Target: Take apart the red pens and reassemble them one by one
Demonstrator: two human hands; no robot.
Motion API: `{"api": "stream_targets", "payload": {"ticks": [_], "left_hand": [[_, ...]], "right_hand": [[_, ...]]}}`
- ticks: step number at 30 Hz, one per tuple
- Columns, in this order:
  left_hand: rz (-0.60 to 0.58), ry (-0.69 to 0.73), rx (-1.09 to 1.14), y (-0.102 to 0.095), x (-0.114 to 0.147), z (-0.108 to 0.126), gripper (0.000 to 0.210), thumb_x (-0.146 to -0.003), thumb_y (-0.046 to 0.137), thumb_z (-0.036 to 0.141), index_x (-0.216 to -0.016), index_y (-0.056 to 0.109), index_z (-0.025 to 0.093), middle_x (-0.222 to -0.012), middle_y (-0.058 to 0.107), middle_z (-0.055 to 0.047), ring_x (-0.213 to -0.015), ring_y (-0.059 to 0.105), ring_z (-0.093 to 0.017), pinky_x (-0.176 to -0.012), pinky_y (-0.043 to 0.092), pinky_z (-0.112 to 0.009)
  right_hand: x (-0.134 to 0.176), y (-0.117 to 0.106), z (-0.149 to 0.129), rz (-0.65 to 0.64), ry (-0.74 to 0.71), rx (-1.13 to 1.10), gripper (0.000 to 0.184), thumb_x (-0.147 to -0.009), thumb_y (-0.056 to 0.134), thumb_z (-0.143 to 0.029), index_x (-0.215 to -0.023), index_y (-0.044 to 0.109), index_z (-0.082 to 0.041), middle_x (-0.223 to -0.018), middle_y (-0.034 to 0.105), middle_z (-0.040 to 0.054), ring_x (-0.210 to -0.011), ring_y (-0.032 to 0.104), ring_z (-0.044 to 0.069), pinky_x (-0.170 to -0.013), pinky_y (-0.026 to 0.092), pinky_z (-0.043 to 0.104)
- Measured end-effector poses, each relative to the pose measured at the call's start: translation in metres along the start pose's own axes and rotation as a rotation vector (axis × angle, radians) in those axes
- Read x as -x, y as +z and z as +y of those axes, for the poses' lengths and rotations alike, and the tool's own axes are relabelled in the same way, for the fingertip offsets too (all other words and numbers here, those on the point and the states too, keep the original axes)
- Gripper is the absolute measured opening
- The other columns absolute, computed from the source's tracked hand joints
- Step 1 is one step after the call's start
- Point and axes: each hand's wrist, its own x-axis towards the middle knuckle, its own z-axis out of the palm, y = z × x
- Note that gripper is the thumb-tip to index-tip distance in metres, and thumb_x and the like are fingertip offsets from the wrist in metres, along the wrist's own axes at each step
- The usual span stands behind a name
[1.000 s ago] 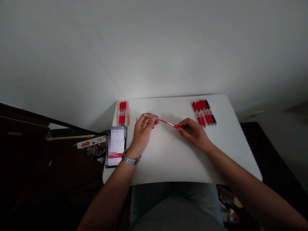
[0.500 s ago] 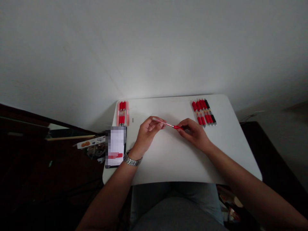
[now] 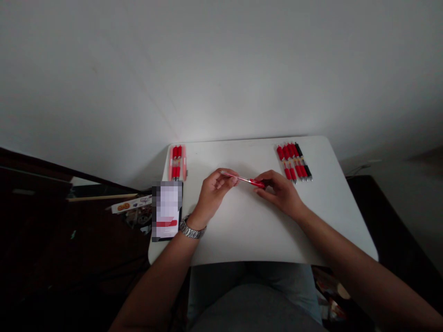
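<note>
A slim red and clear pen [image 3: 244,179] is held slantwise above the middle of the white table [image 3: 238,221]. Round its clear, pinkish end are the closed fingers of my left hand [image 3: 218,184], which wears a metal watch [image 3: 192,228] at the wrist. My right hand [image 3: 277,189] pinches the other end, a bright red part [image 3: 257,183], between thumb and fingers. Whether the red part is joined to the shaft or loose on it, I cannot make out.
At the back left lie red pens [image 3: 177,161] between two pink ones [image 3: 184,162], beside a tiny grey piece [image 3: 187,174]. A phone [image 3: 167,212] lies near the left edge. Several red pens and a black one [image 3: 303,161] form a row at the back right. A wall stands behind.
More of the red part now shows at my right fingertips, which have shifted slightly. The tiny grey piece has moved left, up against the pink pen. My left hand keeps its grip.
</note>
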Motion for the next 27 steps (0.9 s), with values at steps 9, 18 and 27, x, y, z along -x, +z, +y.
{"api": "stream_targets", "payload": {"ticks": [9,18,27], "left_hand": [[-0.041,-0.025,-0.029,0.002,0.0,0.006,0.017,-0.088,0.076,0.029,-0.103,0.075,0.02,-0.102,0.073,-0.005,-0.093,0.069,-0.013,-0.088,0.055,-0.027],[0.007,-0.019,-0.028,0.0,0.0,0.002,0.02,-0.087,0.077,0.03,-0.105,0.075,0.021,-0.098,0.073,-0.004,-0.086,0.068,-0.012,-0.085,0.056,-0.026],[0.011,-0.039,-0.014,0.001,0.0,0.003,0.021,-0.087,0.077,0.033,-0.104,0.075,0.021,-0.101,0.074,-0.005,-0.091,0.069,-0.014,-0.088,0.056,-0.029]], "right_hand": [[-0.001,-0.003,-0.01,-0.016,-0.021,0.124,0.014,-0.099,0.06,-0.034,-0.102,0.067,-0.022,-0.089,0.069,0.0045,-0.08,0.065,0.018,-0.072,0.051,0.032],[0.001,0.0,0.0,0.018,0.024,0.006,0.032,-0.09,0.073,-0.038,-0.116,0.061,-0.024,-0.098,0.069,0.0051,-0.085,0.067,0.019,-0.074,0.054,0.032],[0.002,-0.002,-0.007,-0.023,0.047,0.076,0.025,-0.098,0.06,-0.043,-0.112,0.064,-0.023,-0.089,0.068,0.004,-0.074,0.062,0.017,-0.066,0.048,0.031]]}}
